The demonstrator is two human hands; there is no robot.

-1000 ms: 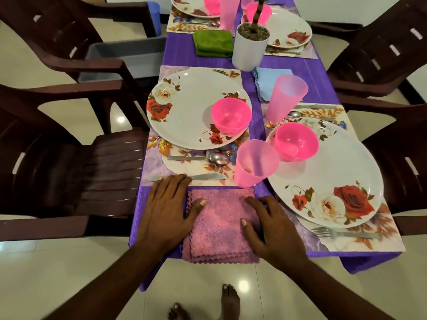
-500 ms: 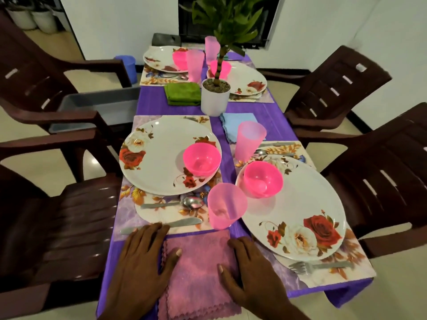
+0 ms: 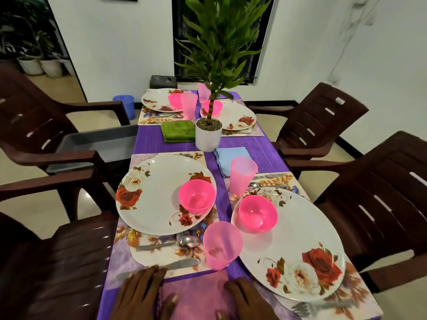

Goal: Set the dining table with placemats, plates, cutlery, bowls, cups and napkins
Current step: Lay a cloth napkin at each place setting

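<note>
both grips flat and uncurled: left hand (image 3: 141,294) and right hand (image 3: 248,301) press on the pink napkin (image 3: 196,294), holding nothing. napkin lies at desk (image 3: 265,146) near edge, between the two near placemats, just below the knife (image 3: 161,267) and near pink cup (image 3: 222,244). to finish well: smooth outward from the centre, square edges, keep clear of the cup.

Soft, even indoor light from overhead leaves the white wall (image 3: 129,54) bright and the brown chairs (image 3: 379,204) dark. Pale sheen sits on the floor (image 3: 30,204) and the nearest plate (image 3: 300,229). Wide-angle bending curves the frame edges, and motion blur smears both hands (image 3: 141,294) along the bottom.
</note>
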